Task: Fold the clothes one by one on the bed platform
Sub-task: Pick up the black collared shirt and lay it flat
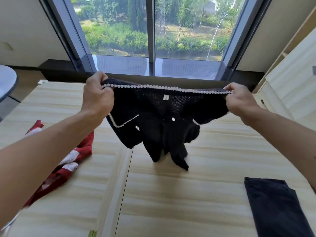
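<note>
A black knit cardigan [159,127] with white scalloped trim hangs in the air above the pale wooden bed platform [171,194]. My left hand [98,94] grips one end of its trimmed edge, and my right hand [239,100] grips the other end, so the edge is stretched taut between them. The sleeves and lower part dangle bunched below, their tips close to the platform surface. A red and white garment [68,161] lies crumpled on the platform at the left, partly hidden by my left forearm.
A folded dark garment [277,207] lies at the platform's near right. A big window [152,31] stands beyond the far edge. A round grey table [6,82] is at the far left, and pale cabinets [290,82] line the right side.
</note>
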`<state>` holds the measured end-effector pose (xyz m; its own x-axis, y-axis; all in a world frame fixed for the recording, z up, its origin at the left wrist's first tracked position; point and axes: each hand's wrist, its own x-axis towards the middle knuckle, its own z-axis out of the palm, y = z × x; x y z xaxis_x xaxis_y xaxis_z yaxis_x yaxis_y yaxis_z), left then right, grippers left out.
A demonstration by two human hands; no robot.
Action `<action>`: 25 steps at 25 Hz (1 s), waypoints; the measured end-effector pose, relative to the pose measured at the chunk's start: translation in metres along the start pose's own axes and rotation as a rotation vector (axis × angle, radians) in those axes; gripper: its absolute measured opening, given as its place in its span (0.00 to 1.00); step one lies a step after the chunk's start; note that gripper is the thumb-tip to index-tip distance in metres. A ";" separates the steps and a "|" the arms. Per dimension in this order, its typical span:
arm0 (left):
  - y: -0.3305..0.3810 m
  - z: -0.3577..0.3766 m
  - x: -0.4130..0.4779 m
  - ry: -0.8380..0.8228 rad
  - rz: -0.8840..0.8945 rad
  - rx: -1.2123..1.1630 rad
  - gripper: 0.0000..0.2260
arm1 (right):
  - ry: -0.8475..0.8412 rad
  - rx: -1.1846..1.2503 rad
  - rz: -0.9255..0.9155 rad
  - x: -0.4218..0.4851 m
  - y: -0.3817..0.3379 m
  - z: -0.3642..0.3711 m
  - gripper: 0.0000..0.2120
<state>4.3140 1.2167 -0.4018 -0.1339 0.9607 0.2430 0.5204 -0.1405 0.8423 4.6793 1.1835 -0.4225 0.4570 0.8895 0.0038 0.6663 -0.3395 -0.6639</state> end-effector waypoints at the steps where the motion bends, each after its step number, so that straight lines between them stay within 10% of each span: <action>1: -0.003 0.001 -0.003 -0.015 -0.022 -0.007 0.11 | -0.061 0.140 0.058 0.000 0.007 0.004 0.13; 5: 0.000 -0.004 -0.010 -0.198 -0.060 -0.100 0.05 | -0.240 0.546 0.117 -0.025 -0.005 -0.004 0.12; 11: 0.052 -0.061 -0.039 -0.791 -0.090 -0.115 0.15 | -0.957 0.564 -0.002 -0.092 -0.040 -0.070 0.07; 20: -0.019 0.073 0.070 -0.436 -0.194 0.267 0.10 | -0.358 0.677 0.415 0.008 -0.011 0.056 0.03; 25: -0.149 0.152 -0.002 -0.511 -0.253 0.712 0.24 | -0.156 0.262 0.529 0.015 0.092 0.160 0.34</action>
<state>4.3649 1.2717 -0.6011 -0.0135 0.9557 -0.2940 0.9467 0.1069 0.3038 4.6536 1.2141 -0.6032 0.5812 0.6620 -0.4733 0.1966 -0.6786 -0.7077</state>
